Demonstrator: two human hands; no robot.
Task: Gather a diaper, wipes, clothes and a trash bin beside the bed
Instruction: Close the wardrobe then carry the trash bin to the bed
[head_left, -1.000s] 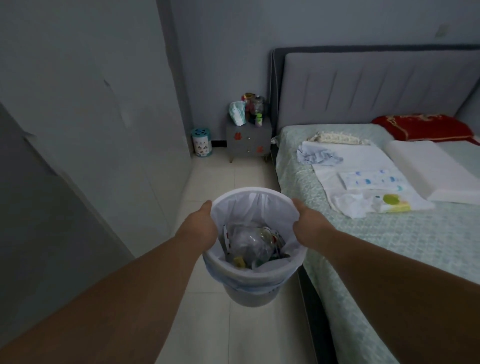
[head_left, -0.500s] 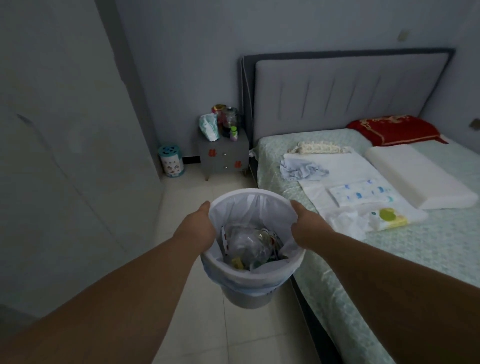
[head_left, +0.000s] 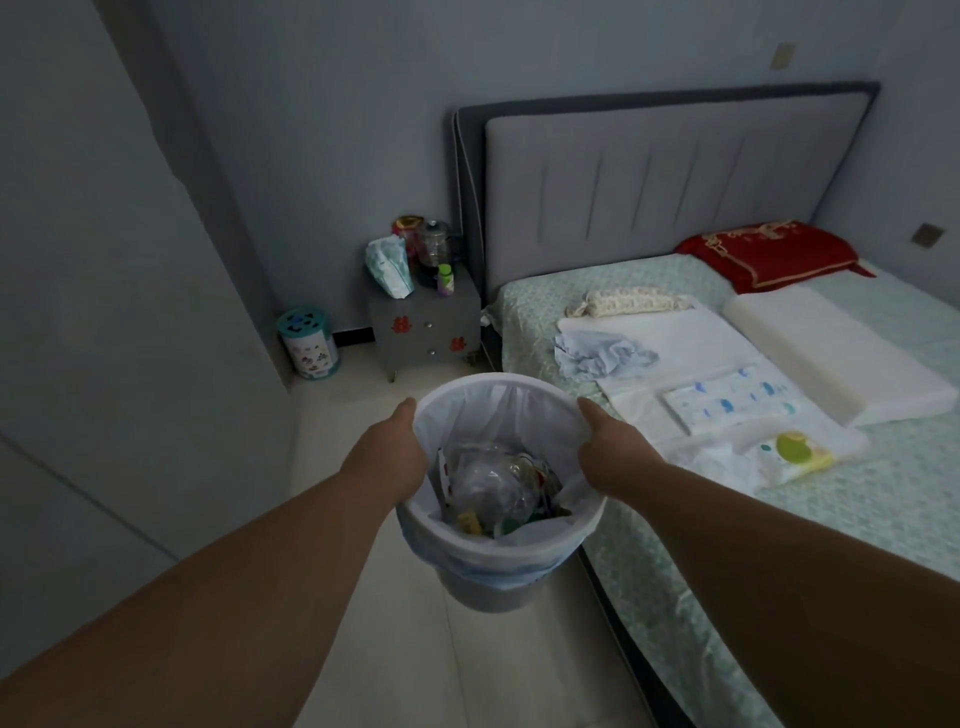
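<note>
I hold a grey trash bin (head_left: 498, 577) lined with a white bag, lifted above the floor beside the bed (head_left: 857, 519). My left hand (head_left: 387, 457) grips its left rim and my right hand (head_left: 610, 447) grips its right rim. Crumpled plastic and wrappers lie inside. On the bed's white pad lie a folded diaper (head_left: 732, 402) with blue prints, a wipes pack (head_left: 795, 452) with a green label, a white garment (head_left: 727, 465) and a crumpled pale blue cloth (head_left: 597, 356).
A grey nightstand (head_left: 426, 332) with a diaper pack, a kettle and bottles stands by the headboard. A small patterned bin (head_left: 309, 343) sits in the corner. A wall runs along the left. A white pillow (head_left: 841, 358) and red pillow (head_left: 769, 254) lie on the bed.
The view has swung left to right across the room, so the bed and nightstand sit farther left in frame. Both hands keep the same hold on the bin.
</note>
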